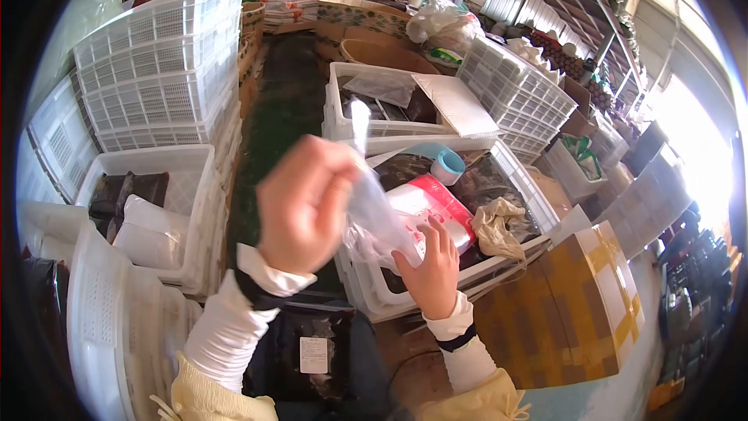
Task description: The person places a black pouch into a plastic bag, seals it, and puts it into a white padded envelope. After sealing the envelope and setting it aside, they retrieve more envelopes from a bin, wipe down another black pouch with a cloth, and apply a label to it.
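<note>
My left hand (304,203) is raised and closed around the upper part of a clear plastic bag (372,210), which stretches up to a thin twisted end. My right hand (430,269) grips the bag's lower end, just above a white crate (382,296). That crate holds dark packs, a red and white package (436,201), a roll of blue tape (447,165) and a crumpled beige cloth (499,226). A dark sealed pack with a white label (312,351) lies below my forearms.
Stacked white crates (164,62) stand at the left, one crate with dark packs (148,203) below them. A taped cardboard box (573,304) sits at the right. Another crate (389,101) and tilted crates (514,93) lie behind. A person sits far back.
</note>
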A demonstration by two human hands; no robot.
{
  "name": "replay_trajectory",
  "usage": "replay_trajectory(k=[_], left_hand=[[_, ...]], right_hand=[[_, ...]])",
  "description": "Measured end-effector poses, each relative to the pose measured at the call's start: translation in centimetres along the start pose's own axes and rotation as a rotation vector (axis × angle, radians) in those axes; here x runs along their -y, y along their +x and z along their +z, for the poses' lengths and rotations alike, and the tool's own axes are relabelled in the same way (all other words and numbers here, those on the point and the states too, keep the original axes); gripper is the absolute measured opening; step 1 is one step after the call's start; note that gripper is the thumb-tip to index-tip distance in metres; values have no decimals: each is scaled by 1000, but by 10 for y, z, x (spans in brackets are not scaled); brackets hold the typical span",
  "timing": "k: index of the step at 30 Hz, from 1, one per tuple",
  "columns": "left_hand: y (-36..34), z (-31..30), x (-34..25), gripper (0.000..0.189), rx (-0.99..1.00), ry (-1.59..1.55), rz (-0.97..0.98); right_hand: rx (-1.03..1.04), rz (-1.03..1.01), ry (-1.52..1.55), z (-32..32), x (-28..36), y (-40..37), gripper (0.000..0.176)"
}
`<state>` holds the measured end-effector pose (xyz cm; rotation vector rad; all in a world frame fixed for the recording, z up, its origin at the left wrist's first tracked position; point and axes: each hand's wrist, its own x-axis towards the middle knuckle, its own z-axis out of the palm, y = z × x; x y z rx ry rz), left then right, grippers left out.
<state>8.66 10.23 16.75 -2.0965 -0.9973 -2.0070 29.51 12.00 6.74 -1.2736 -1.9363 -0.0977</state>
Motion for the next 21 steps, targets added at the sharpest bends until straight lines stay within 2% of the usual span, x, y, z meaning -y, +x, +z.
replay_trajectory(k=[2, 4, 6, 11, 14, 15, 17, 18, 19, 20, 21], left_hand=[[6, -21, 2, 5, -214, -191, -199], [5, -47, 13, 6, -327, -185, -245], [-2, -71, 22, 9, -459, -403, -299], [-50, -112, 37, 10, -464, -610, -390], [-72, -124, 41, 8, -506, -617, -418], [-76, -126, 40, 8, -550, -601, -437], [-84, -133, 45, 11, -637, -583, -484], [-88, -136, 46, 12, -720, -593, -572], [-91, -138, 46, 13, -806, -604, -656], [-93, -140, 47, 15, -893, -614, -738], [-99, -144, 52, 17, -884, -663, -749]], right_hand=[[45, -8, -4, -2, 3, -5, 55], [77, -30, -47, -6, 13, -9, 56], [114, -129, 40, -10, 29, -11, 51], [251, -480, 244, -9, 61, -19, 37], [225, -232, 600, 14, 76, -20, 36], [219, -156, 649, 15, 83, -16, 49], [197, -12, 730, 31, 86, -16, 62], [188, 60, 767, 40, 86, -18, 68], [277, 126, 823, 46, 84, -21, 82], [357, 220, 978, 56, 82, -26, 82], [436, 318, 1130, 70, 77, -35, 81]])
